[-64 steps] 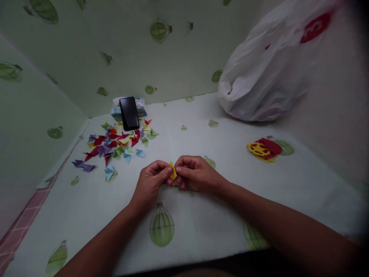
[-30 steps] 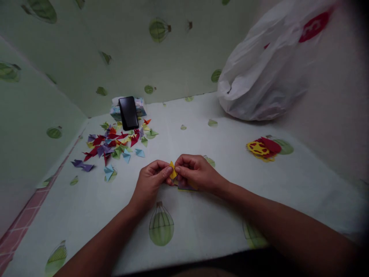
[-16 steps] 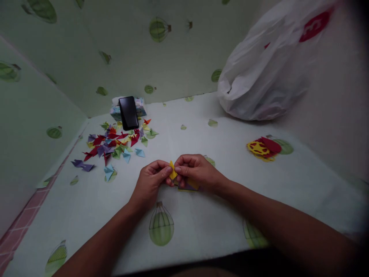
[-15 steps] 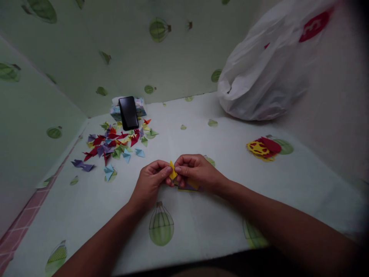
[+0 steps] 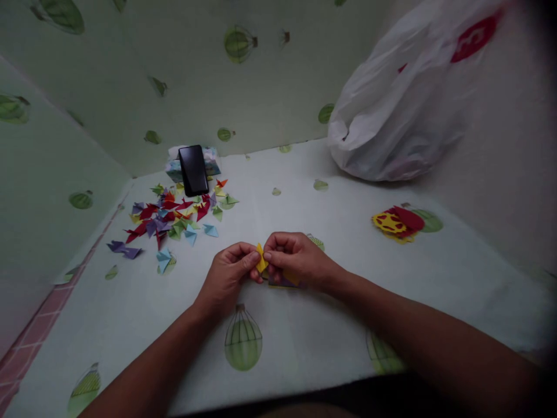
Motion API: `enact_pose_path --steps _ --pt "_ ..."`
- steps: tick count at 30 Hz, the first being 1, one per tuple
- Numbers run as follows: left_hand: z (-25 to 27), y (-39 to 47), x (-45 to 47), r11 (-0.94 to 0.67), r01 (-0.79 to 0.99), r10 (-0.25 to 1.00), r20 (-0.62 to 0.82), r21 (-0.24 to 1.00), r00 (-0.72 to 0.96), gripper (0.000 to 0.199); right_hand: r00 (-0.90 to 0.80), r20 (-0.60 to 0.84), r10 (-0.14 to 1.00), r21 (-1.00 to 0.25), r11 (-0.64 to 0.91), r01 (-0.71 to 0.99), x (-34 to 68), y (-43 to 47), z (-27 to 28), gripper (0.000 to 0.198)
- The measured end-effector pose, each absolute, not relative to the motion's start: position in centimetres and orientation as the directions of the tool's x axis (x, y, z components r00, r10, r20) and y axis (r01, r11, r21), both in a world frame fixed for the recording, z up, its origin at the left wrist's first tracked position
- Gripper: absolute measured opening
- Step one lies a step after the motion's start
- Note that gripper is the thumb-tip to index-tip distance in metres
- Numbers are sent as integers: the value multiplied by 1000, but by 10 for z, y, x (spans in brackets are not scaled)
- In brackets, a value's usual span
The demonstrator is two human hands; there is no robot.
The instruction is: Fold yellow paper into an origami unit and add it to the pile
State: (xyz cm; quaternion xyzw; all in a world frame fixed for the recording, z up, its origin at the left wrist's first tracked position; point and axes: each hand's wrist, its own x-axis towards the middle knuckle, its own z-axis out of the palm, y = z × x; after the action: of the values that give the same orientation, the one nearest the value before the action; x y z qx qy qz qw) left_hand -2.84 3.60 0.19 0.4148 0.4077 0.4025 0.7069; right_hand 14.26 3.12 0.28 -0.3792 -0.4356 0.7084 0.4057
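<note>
A small folded piece of yellow paper (image 5: 261, 259) is held between both hands above the middle of the table. My left hand (image 5: 232, 271) pinches its left side between thumb and fingers. On its right side, the thumb and fingertips of my right hand (image 5: 296, 258) are closed on the same paper. Beneath my right hand lie purple and yellow paper sheets (image 5: 284, 284), mostly covered by it. To the left spreads a pile of small folded paper cranes (image 5: 167, 217) in red, purple, green, yellow, orange and blue.
A black phone (image 5: 194, 170) leans against a tissue box (image 5: 213, 161) behind the cranes. Red and yellow paper cut-outs (image 5: 397, 224) lie at the right. A big white plastic bag (image 5: 391, 116) stands at the back right. Walls close off the table (image 5: 287, 348) at the back and left.
</note>
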Motion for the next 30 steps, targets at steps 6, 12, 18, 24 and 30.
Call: enact_pose_path --steps 6,12,18,24,30 --pt "3 37 -28 311 -211 918 -235 927 321 27 -375 -180 910 -927 -284 -245 142 31 0 29" --pt "2 35 -28 334 -225 917 -260 915 303 29 -328 -116 938 -959 -192 -207 140 32 -3 23" --pt "-1 37 -27 421 -321 884 -305 848 354 29 -371 -115 922 -918 -241 -315 139 31 -5 15" --pt "-1 36 -28 285 -205 934 -224 936 278 23 -351 -131 927 -947 -222 -233 138 28 -3 17" --pt "0 35 -31 127 -51 973 -115 991 198 18 -373 -128 919 -959 -210 -188 138 27 -5 20"
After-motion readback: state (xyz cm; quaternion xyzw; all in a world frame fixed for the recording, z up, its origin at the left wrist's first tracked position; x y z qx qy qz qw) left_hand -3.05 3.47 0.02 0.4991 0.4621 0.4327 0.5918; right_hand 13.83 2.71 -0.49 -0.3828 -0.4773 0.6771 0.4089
